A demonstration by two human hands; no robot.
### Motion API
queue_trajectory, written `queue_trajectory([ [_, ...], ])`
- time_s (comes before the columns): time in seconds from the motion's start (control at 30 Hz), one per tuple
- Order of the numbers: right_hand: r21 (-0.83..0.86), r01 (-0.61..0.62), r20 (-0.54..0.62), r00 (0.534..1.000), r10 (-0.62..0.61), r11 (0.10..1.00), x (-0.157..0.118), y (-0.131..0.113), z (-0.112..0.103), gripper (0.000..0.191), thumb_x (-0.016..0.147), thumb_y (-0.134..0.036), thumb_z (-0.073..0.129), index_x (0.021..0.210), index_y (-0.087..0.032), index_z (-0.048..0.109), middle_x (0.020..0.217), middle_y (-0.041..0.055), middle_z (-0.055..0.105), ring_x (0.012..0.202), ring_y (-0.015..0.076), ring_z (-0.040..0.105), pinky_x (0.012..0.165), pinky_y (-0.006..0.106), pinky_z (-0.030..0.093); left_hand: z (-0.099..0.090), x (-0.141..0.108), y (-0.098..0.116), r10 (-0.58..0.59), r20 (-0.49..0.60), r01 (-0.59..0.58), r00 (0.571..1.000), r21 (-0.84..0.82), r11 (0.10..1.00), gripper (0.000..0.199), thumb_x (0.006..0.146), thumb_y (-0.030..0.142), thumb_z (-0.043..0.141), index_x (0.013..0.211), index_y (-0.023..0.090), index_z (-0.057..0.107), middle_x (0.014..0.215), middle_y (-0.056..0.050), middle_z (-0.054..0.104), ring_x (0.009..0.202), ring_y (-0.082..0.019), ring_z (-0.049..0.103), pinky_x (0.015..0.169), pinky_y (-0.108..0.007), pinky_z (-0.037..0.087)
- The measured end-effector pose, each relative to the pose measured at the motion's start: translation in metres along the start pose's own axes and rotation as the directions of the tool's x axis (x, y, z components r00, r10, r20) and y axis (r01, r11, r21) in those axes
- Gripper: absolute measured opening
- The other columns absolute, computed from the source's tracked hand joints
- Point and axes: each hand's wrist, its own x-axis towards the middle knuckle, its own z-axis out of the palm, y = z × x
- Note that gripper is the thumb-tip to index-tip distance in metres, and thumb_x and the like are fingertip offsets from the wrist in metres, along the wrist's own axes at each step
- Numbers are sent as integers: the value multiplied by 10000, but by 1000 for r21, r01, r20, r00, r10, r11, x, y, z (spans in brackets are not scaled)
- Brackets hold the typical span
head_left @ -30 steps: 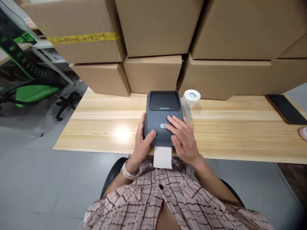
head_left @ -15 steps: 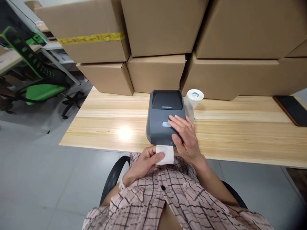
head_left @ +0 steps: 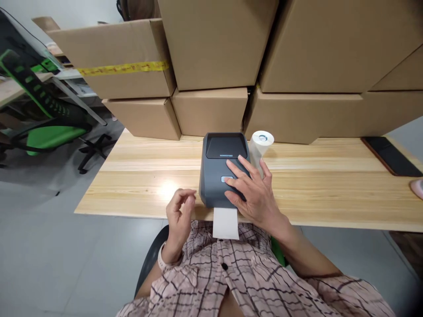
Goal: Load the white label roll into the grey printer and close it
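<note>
A dark grey label printer [head_left: 211, 182] stands at the table's front edge. From its front slot a blank white label strip [head_left: 225, 223] hangs over the edge. My right hand [head_left: 256, 193] lies on the printer's top with fingers spread, one fingertip at the light blue button [head_left: 225, 179]. Left of the printer's front corner, my left hand [head_left: 180, 215] is loosely closed, fingers curled toward the thumb, and no object shows in it. Behind my right hand, a roll of white labels [head_left: 257, 147] stands upright beside the printer.
Stacked cardboard boxes [head_left: 211, 112] line the back of the wooden table [head_left: 132, 176]. A black phone-like slab [head_left: 390, 154] lies at the right, near a pinkish object [head_left: 418, 188] cut off by the frame. A green office chair [head_left: 56, 136] stands on the floor at left.
My left hand has let go of the label strip and moved left of the printer. More of the strip now hangs out. My right hand has shifted left, onto the button.
</note>
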Motion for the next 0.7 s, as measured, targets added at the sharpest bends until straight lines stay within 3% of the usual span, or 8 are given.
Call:
queue_trajectory([
  [0.07, 29, -23, -46, 999, 24, 999, -11, 0, 1, 338, 1056, -485, 486, 1310, -292, 599, 1601, 88, 513, 1531, 320, 402, 1258, 627, 231, 6, 6, -2, 19, -26, -19, 999, -11, 1000, 329, 1006, 402, 582, 1283, 243, 664, 1285, -90, 678, 1126, -209, 648, 924, -325, 535],
  [0.13, 64, -3, -84, 996, 8, 998, -21, 2, -2, 512, 1046, -593, 416, 1483, -335, 485, 1714, 82, 320, 1580, 338, 300, 1252, 639, 249, 12, 15, -2, -11, -1, 11, 1000, -40, 999, 416, 1016, 432, 558, 1390, 256, 604, 1471, -109, 586, 1309, -246, 586, 1060, -391, 507],
  [0.2, 84, 58, -105, 993, -49, 995, -23, 5, -7, 627, 1032, -669, 338, 1585, -375, 357, 1764, 44, 168, 1608, 340, 221, 1265, 636, 234, 15, 30, -2, -48, -8, 47, 999, -89, 995, 410, 1013, 459, 554, 1355, 246, 629, 1440, -112, 617, 1308, -249, 596, 1059, -402, 515],
  [0.27, 67, 115, -114, 988, -106, 991, -15, 10, -14, 652, 1032, -681, 291, 1621, -401, 283, 1772, 26, 118, 1607, 341, 217, 1274, 631, 221, 17, 52, -4, -65, -40, 58, 997, -149, 987, 386, 989, 479, 582, 1263, 223, 676, 1342, -118, 677, 1256, -251, 627, 1001, -394, 543],
  [0.33, 33, 147, -139, 980, -142, 989, 4, 17, -20, 638, 1036, -678, 261, 1623, -427, 260, 1765, 30, 146, 1588, 358, 262, 1263, 643, 232, 20, 78, -8, -97, -56, 84, 994, -199, 976, 328, 940, 459, 643, 1157, 221, 705, 1252, -105, 718, 1159, -236, 666, 945, -377, 561],
  [0.43, -8, 127, -184, 975, -126, 992, 46, 33, -28, 636, 1025, -712, 246, 1605, -451, 261, 1726, 33, 260, 1555, 387, 326, 1239, 687, 233, 29, 109, -15, -129, 14, 128, 992, -223, 966, 293, 843, 387, 718, 1076, 210, 711, 1183, -88, 734, 1114, -231, 672, 969, -393, 551],
  [0.6, 67, 65, -192, 980, -51, 996, 127, 63, -39, 655, 1058, -660, 237, 1630, -341, 233, 1679, 80, 355, 1533, 341, 374, 1203, 612, 353, 44, 124, -29, -117, 295, 187, 948, -224, 956, 712, 705, 356, 840, 1364, 235, 602, 1493, -117, 590, 1402, -303, 521, 1108, -436, 483],
  [0.7, 68, 34, -257, 966, -15, 997, 153, 70, -41, 625, 1074, -579, 294, 1638, -324, 209, 1671, 88, 366, 1533, 324, 371, 1199, 586, 370, 46, 120, -36, -129, 370, 227, 920, -237, 945, 864, 697, 364, 862, 1477, 252, 507, 1563, -128, 525, 1460, -325, 465, 1119, -443, 479],
])
